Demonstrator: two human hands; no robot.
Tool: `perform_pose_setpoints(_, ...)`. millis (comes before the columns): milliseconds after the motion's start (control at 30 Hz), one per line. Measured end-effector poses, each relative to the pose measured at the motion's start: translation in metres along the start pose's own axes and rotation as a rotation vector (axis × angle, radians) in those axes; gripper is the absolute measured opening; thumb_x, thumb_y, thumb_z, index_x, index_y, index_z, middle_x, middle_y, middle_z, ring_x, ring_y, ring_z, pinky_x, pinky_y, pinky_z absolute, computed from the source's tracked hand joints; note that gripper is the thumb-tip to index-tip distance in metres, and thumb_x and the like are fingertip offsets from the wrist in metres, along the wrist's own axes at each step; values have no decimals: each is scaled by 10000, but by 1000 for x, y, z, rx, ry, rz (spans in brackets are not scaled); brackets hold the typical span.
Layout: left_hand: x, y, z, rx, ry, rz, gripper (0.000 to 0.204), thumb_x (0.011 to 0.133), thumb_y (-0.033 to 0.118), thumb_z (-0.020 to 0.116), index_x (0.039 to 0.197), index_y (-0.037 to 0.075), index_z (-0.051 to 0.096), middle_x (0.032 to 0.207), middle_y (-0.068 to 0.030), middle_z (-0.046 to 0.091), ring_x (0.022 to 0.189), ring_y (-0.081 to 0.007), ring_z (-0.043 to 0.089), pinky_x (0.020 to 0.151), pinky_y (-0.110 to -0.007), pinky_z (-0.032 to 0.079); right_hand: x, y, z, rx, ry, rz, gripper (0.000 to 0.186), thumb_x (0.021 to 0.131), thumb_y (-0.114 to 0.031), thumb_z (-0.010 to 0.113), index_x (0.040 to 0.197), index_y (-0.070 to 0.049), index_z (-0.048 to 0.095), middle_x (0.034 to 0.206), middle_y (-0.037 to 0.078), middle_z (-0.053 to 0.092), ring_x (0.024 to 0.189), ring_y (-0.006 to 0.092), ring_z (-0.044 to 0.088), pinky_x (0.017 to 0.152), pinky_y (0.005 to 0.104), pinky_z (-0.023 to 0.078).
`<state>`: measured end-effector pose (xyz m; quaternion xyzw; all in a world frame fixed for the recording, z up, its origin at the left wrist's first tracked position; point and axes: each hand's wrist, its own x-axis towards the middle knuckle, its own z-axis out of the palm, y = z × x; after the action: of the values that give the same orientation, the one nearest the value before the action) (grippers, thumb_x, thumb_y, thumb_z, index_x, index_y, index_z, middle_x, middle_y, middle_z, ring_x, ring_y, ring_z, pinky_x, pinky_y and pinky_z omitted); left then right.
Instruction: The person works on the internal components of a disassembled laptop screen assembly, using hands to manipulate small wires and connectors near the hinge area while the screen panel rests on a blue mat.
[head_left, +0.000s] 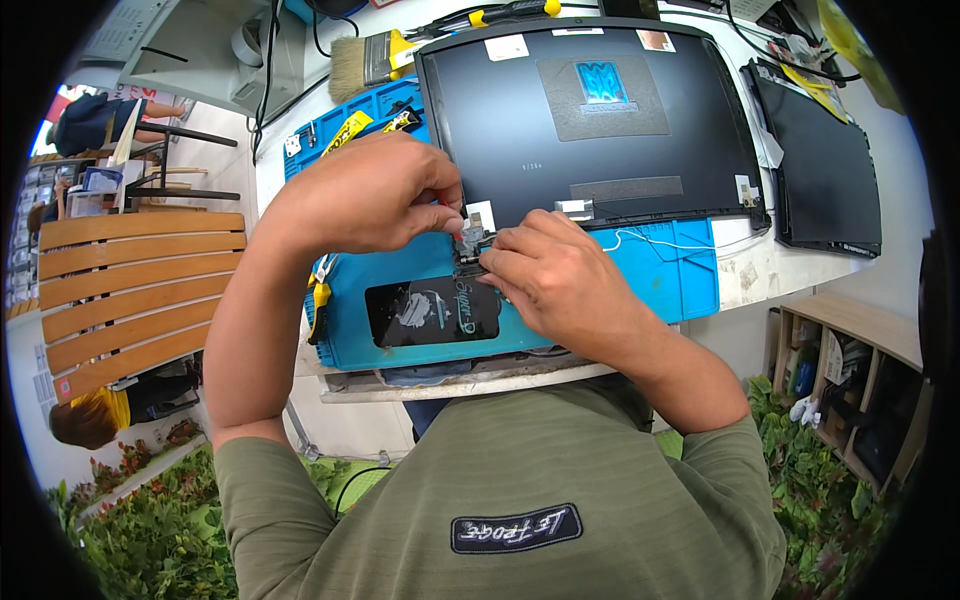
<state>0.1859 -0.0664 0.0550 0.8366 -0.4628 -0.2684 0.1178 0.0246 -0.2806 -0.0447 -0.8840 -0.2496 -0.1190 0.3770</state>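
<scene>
A dark laptop lid shell (510, 130) lies inner side up on a blue repair mat (375, 265). At the lid's lower left corner sits a small metal hinge (468, 252). My left hand (385, 190) is over that corner, its fingers closed in a pinch. A bit of red shows by its fingertips, but the thing held is mostly hidden. From the right, my right hand (555, 275) has its thumb and fingers pressed together on the hinge. A thin white cable (650, 240) runs along the lid's lower edge.
A wide brush (362, 68) and a yellow-handled tool (515, 12) lie behind the lid. Yellow pliers (319, 300) rest at the mat's left edge. Another black laptop panel (825, 170) lies on the right. A slatted wooden bench (140, 290) stands off to the left.
</scene>
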Motion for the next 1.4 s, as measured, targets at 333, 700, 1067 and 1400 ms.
perform_pose_setpoints(333, 20, -8, -3, 14, -123, -22, 242, 963, 235, 930, 1003, 35, 800, 962, -169, 793, 926, -408, 757, 805, -495, 578, 0, 0, 0, 15, 6, 3, 214, 906, -87, 928, 1080, -20, 823, 1050, 90, 777, 977, 293, 701, 897, 448, 573)
perform_pose_setpoints(700, 32, 3, -13, -34, -185, -95, 240, 965, 223, 934, 981, 15, 816, 866, -177, 790, 829, -412, 754, 766, -495, 573, 0, 0, 0, 11, 5, 3, 207, 911, -89, 928, 1075, -23, 821, 1048, 86, 780, 975, 285, 702, 893, 443, 573)
perform_pose_setpoints(1067, 37, 6, -10, -20, -150, -86, 236, 975, 231, 919, 973, 12, 828, 831, -179, 791, 770, -377, 747, 720, -476, 557, 0, -2, 1, 28, 12, 20, 120, 927, -88, 892, 993, -14, 824, 966, 96, 758, 995, 294, 681, 939, 465, 573)
perform_pose_setpoints(1400, 39, 1, -7, -66, -106, -91, 238, 993, 238, 908, 979, 12, 837, 836, -171, 800, 764, -357, 751, 725, -461, 564, 1, -2, 2, 26, 19, 7, 109, 927, -82, 883, 972, -11, 815, 961, 100, 757, 984, 295, 682, 934, 464, 576)
